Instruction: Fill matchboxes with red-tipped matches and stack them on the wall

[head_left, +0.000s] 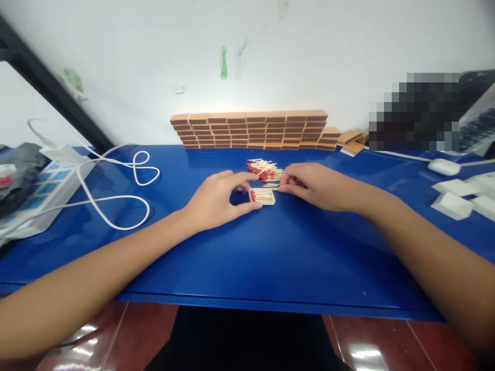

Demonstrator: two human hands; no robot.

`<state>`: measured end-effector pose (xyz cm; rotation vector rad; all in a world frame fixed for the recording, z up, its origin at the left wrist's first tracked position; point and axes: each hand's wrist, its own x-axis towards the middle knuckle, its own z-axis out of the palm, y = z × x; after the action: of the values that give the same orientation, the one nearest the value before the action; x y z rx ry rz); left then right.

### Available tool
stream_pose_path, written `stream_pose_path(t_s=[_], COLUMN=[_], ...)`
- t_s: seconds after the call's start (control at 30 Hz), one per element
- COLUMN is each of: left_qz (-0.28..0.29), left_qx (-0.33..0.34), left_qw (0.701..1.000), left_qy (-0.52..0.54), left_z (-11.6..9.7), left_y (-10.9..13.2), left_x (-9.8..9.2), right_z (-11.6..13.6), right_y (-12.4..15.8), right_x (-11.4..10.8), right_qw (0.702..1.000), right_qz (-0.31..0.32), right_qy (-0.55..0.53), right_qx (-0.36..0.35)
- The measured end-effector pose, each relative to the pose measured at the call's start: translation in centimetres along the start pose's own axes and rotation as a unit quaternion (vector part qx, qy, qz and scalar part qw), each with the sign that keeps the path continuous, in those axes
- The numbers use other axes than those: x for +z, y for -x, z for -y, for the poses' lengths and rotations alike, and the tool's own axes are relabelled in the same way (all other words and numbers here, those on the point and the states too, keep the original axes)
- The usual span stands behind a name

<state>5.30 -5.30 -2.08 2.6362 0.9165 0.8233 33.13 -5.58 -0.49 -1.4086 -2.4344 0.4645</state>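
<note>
A small white matchbox tray [273,201] lies on the blue table, partly filled with red-tipped matches. My left hand [216,198] curves around its left end, thumb along the near edge and a finger at the far side. Just behind the tray, my right hand [305,184] pinches the plain ends of a few matches [271,185]; their other ends lie just above the tray's far edge. Beyond both hands is a loose heap of matches [266,169], most with red heads toward the left.
Matchboxes [247,129] stand stacked in rows against the wall, with a few loose covers [351,138] at their right end. Several white trays [452,203] lie at the right near a white cable [406,155]. A power strip [42,190] and looping cables [145,198] occupy the left.
</note>
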Motion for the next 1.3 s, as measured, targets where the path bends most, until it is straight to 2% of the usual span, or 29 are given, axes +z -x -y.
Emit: stream_pose_path(t_s=[0.1,0.2,0.37,0.6,0.73,0.9,1.1,1.17,1.3], left_qz=[0.003,0.002,-0.004,0.008,0.013,0.012,0.010,0.006,0.005], left_qx=[-0.002,-0.001,0.003,0.002,-0.002,-0.003,-0.007,-0.004,0.007], left_qw=[1.000,1.000,1.000,1.000,1.000,1.000,1.000,1.000,1.000], left_qy=[0.002,0.004,0.009,0.022,0.020,0.015,0.016,0.018,0.014], left_z=[0.1,0.2,0.1,-0.1,-0.1,-0.1,-0.1,-0.1,-0.1], left_y=[0.0,0.1,0.1,0.1,0.2,0.1,0.1,0.1,0.1], left_x=[0.0,0.1,0.2,0.0,0.1,0.0,-0.1,0.0,0.0], right_z=[0.4,1.5,3.8,3.8,3.1,3.0,1.4,0.6,-0.1], right_y=[0.3,0.5,0.6,0.4,0.3,0.3,0.2,0.0,-0.5], right_x=[-0.5,-0.6,0.8,1.9,1.6,1.0,-0.5,-0.6,0.0], right_qw=[0.999,0.995,0.981,0.992,0.996,0.996,0.993,0.993,0.997], right_qz=[-0.023,-0.040,-0.011,-0.025,-0.042,-0.050,-0.118,-0.117,-0.071], right_qy=[-0.024,-0.091,-0.195,-0.127,-0.075,-0.063,-0.011,0.007,-0.008], right_qx=[0.011,0.026,-0.007,0.004,-0.018,-0.030,0.010,0.013,0.014])
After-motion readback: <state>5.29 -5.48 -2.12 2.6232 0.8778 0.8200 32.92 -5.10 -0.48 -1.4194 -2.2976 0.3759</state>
